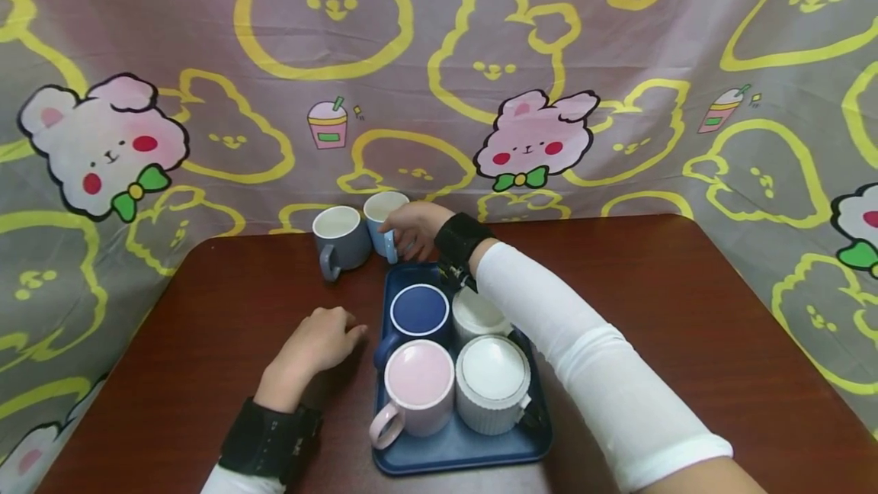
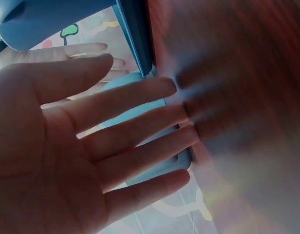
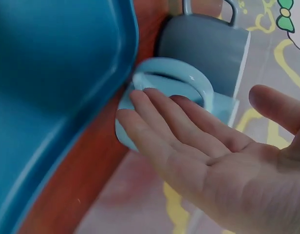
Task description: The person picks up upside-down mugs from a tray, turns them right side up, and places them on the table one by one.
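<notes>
My right hand (image 1: pixel 415 229) reaches over the far end of the tray to the light blue mug (image 1: pixel 379 212). In the right wrist view its fingers (image 3: pixel 164 129) stretch out in front of that mug's handle (image 3: pixel 181 70), not curled round it; whether they touch is hard to tell. A grey mug (image 1: pixel 346 238) stands just left of the light blue one. My left hand (image 1: pixel 317 345) is by the table's surface left of the tray, with fingers extended and nothing held, as the left wrist view shows.
The dark blue tray (image 1: pixel 466 457) bears a pink mug (image 1: pixel 420 387), a ribbed white mug (image 1: pixel 492 387), a dark blue mug (image 1: pixel 420 311) and another white mug (image 1: pixel 476 315) partly hidden under my right arm. Behind the brown table (image 1: pixel 638 296) hangs a patterned curtain (image 1: pixel 439 36).
</notes>
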Available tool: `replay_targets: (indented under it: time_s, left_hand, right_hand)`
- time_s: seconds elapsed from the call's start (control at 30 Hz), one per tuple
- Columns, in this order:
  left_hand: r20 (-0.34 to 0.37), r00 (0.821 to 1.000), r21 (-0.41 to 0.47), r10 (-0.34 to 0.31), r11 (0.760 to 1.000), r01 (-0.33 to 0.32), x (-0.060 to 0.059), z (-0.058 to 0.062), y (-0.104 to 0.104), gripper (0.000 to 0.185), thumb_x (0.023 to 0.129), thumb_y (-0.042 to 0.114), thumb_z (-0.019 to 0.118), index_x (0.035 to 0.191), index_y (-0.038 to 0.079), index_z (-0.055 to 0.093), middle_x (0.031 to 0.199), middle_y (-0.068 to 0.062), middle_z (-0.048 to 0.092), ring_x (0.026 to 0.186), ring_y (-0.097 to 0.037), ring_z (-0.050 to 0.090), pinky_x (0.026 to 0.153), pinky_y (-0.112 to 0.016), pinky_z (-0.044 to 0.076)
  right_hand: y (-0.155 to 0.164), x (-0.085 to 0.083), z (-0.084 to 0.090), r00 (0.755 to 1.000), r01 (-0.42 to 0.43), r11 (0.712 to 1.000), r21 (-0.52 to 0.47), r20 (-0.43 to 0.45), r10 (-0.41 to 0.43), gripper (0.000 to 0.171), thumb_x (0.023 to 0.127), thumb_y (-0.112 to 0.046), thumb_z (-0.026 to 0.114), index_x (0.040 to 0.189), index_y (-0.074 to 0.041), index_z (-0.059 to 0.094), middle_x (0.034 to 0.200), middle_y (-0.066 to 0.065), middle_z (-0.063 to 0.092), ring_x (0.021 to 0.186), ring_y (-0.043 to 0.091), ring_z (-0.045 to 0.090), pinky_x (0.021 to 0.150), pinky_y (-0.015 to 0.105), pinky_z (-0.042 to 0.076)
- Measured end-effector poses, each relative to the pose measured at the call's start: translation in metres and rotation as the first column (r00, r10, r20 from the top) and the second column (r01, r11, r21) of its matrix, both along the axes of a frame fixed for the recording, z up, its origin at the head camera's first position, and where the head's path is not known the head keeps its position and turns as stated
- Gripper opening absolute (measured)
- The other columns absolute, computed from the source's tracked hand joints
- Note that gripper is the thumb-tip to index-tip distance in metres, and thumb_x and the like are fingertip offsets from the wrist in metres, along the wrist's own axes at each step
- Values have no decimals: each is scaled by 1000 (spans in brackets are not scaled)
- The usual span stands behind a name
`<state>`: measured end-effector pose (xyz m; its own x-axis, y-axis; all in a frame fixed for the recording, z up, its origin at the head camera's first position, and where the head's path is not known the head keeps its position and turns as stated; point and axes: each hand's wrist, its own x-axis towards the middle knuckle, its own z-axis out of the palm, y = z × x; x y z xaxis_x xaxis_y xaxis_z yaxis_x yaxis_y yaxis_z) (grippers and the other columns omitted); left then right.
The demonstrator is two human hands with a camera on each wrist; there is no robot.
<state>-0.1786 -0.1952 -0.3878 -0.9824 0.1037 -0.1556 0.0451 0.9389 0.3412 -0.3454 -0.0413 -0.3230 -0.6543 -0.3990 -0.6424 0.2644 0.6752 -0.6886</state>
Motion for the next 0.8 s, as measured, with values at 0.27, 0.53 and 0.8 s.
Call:
replay_targets:
  time_s: [0.27, 0.53, 0.8]
  left_hand:
    - [-132, 991, 48, 31, 999, -25, -8, 2, 0, 32, 94, 23, 57, 110, -3, 67, 101, -20, 68, 80, -28, 63, 73, -48, 52]
    - [-191, 981, 87, 14, 996, 2, -12, 8, 2, 32, 94, 22, 56, 111, -4, 66, 105, -22, 67, 87, -32, 64, 79, -51, 51]
    - [-247, 969, 120, 3, 992, 27, -17, 11, 6, 31, 94, 20, 56, 110, -4, 66, 103, -23, 68, 90, -37, 64, 79, -51, 51]
  right_hand:
    - [14, 12, 22, 960, -118, 986, 121, -238, 144, 49, 95, -38, 52, 127, -1, 56, 126, 18, 60, 109, 30, 62, 95, 47, 47]
    - [29, 26, 42, 889, -100, 967, 233, -415, 192, 36, 96, -38, 51, 110, -7, 62, 106, 6, 65, 99, 23, 63, 85, 41, 51]
    - [44, 29, 50, 877, -63, 977, 202, -456, 151, 30, 95, -35, 53, 98, -9, 68, 103, 7, 66, 96, 23, 63, 82, 41, 51]
